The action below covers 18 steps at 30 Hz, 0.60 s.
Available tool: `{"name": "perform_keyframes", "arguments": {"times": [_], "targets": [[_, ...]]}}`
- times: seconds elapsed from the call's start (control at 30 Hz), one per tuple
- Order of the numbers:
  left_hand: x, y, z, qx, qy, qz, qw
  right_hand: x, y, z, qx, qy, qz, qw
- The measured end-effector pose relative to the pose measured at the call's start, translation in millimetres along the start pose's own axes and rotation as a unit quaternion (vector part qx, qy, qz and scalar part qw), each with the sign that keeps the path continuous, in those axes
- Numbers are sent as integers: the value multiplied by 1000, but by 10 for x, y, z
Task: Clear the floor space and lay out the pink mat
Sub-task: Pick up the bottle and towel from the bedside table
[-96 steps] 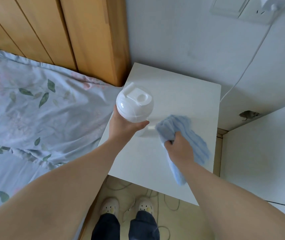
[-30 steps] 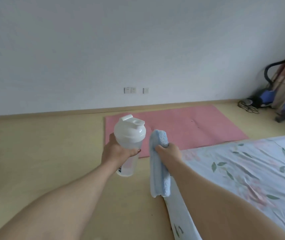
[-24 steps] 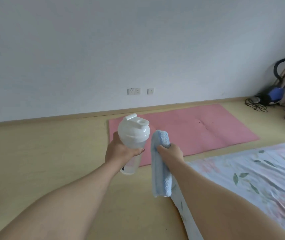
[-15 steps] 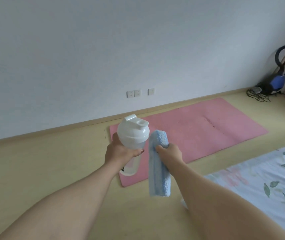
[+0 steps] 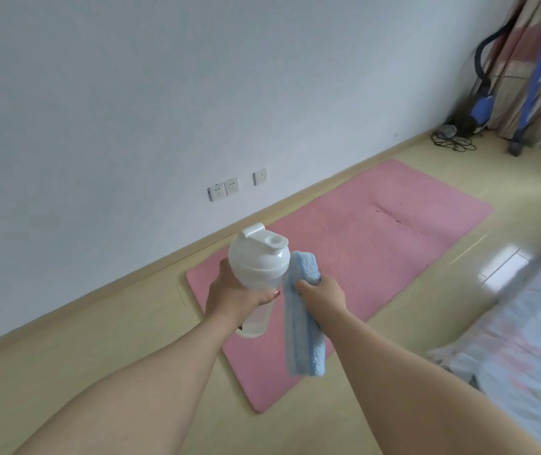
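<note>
Both hands full: left hand [image 5: 236,300] wraps white shaker bottle [image 5: 257,257], print near its base too small to read; right hand [image 5: 323,290] grips folded blue towel [image 5: 305,339]. Pink mat [image 5: 377,241] flat on floor [image 5: 98,356] by wall [image 5: 131,93]

The mat [image 5: 377,251] is showing plain pink, the towel [image 5: 302,336] is looking light blue, the bottle [image 5: 259,261] white, the floor [image 5: 98,339] pale yellow.

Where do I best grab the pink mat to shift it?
Probably pinch the pink mat at its near corner from the open floor side: it lies flat, so only an edge lifts, and its far long edge runs along the wall.
</note>
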<state>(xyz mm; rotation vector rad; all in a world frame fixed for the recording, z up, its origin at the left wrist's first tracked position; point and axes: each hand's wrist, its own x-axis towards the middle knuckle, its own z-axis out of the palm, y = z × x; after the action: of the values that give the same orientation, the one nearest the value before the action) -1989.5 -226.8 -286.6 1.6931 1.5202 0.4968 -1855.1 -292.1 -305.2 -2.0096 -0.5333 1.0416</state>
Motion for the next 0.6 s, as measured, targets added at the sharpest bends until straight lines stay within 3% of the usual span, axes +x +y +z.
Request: {"name": "perform_keyframes", "arguments": {"times": [0.17,0.3,0.6], "targets": [[601,-171,-44,38,-100,55,993,189,42,335,46,96,57,993],[848,-403,-34,96,-202,120,967,30,308,755,110,208,139,962],[544,-1280,40,118,-337,165,919,-765,997,1420,180,318,241,899]]}}
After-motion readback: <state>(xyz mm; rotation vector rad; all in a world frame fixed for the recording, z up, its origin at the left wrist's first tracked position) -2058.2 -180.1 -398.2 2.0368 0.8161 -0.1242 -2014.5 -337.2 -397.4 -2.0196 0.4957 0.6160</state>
